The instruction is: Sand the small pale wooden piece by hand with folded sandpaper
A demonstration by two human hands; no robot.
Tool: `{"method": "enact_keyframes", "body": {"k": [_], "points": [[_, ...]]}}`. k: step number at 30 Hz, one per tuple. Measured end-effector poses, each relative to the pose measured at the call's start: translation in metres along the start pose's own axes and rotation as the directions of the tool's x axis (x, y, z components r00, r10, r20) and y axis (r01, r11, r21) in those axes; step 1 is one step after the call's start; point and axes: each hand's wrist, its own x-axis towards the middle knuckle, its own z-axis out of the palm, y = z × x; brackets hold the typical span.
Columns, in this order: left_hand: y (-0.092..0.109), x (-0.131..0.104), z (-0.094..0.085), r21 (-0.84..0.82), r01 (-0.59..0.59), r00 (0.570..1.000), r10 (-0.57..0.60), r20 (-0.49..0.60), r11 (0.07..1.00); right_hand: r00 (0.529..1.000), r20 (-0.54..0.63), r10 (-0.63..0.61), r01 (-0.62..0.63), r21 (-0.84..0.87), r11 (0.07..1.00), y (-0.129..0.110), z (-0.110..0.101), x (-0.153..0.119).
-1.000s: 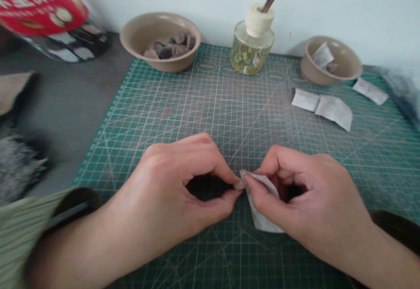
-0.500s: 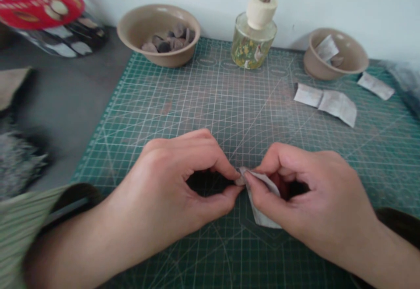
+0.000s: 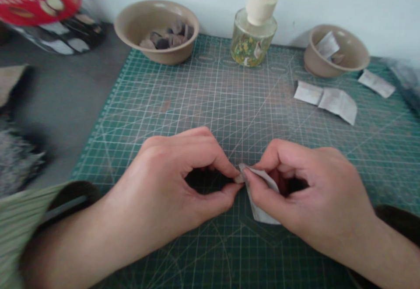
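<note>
Over the green cutting mat (image 3: 183, 100), my two hands meet almost fingertip to fingertip. My left hand (image 3: 183, 175) is closed in a pinch, thumb and forefinger gripping a small pale lump (image 3: 239, 178). Whether this lump is separate from the paper or a twisted end of it, I cannot tell. Between its thumb and forefinger, my right hand (image 3: 305, 184) holds a piece of greyish-white paper (image 3: 260, 212). The paper is folded at the top, touches the lump, and hangs down below the right thumb, which hides part of it.
At the back left, a bowl (image 3: 131, 28) holds several dark and brownish pieces. A reed diffuser bottle (image 3: 252, 39) stands by the wall. A smaller bowl (image 3: 315, 63) contains paper bits; paper strips (image 3: 337, 100) lie before it. Far left are a red-labelled container (image 3: 36, 0) and a grey fuzzy thing (image 3: 19, 153).
The whole view has shifted up very slightly. Both hands keep the same pinch on the lump and the paper.
</note>
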Motion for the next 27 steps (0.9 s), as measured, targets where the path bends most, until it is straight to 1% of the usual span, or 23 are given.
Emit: {"method": "enact_keyframes", "body": {"k": [4,8,12,15,18,21,27], "points": [[0.0003,0.0002,0.0002,0.007,0.017,1.000,-0.017,-0.002,1.000,1.000,0.010,-0.019,0.019,0.008,1.000,-0.0001,-0.0003,-0.0004],[0.0007,0.0010,0.0010,0.011,0.026,1.000,-0.026,-0.013,1.000,1.000,-0.003,-0.004,0.004,0.001,1.000,-0.0007,0.0009,0.0005],[0.0018,0.0023,0.0009,0.014,0.035,0.999,-0.035,-0.008,0.999,1.000,0.009,-0.005,0.005,0.018,1.000,-0.0007,0.0012,0.0017],[0.0022,0.0018,0.0012,0.012,0.032,0.999,-0.032,-0.007,0.999,1.000,0.008,0.012,-0.012,0.024,1.000,-0.0019,0.0011,0.0024],[-0.0003,0.0000,0.0024,0.016,0.023,1.000,-0.023,-0.009,1.000,0.999,0.036,0.015,-0.017,0.040,0.999,-0.0035,0.0009,0.0030],[-0.0034,-0.0010,0.0036,0.013,0.013,1.000,-0.013,-0.017,1.000,0.999,0.033,0.043,-0.043,0.022,0.999,-0.0035,0.0005,0.0024],[0.0000,0.0012,0.0032,0.024,0.013,1.000,-0.013,-0.003,1.000,0.999,0.029,0.030,-0.030,0.004,1.000,-0.0013,-0.0016,0.0006]]}}
